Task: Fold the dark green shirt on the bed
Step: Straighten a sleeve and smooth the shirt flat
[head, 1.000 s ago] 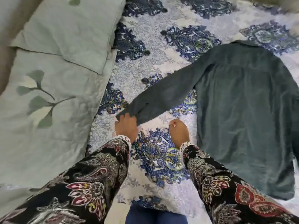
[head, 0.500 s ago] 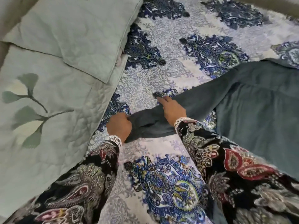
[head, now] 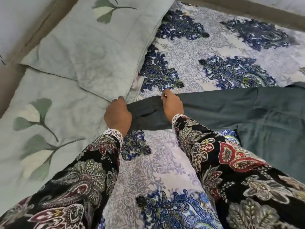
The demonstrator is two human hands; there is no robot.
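Note:
The dark green shirt [head: 247, 116] lies flat on the patterned bed cover at the right, its body running off the right edge. One long sleeve stretches left across the bed toward the pillows. My left hand [head: 118, 115] is closed around the cuff end of that sleeve. My right hand [head: 172, 104] grips the sleeve's far edge a short way along it, fingers pinched on the fabric. Both of my arms wear dark floral sleeves with white lace cuffs.
Two pale green quilted pillows [head: 82, 52] with leaf prints lie at the left, touching the sleeve end. The blue and white paisley bed cover [head: 148, 162] fills the middle. A brown bed frame edge [head: 247, 12] runs along the top.
My view has moved closer and left. The sleeve has been pulled straighter toward the pillows, and both hands have shifted up and left with it.

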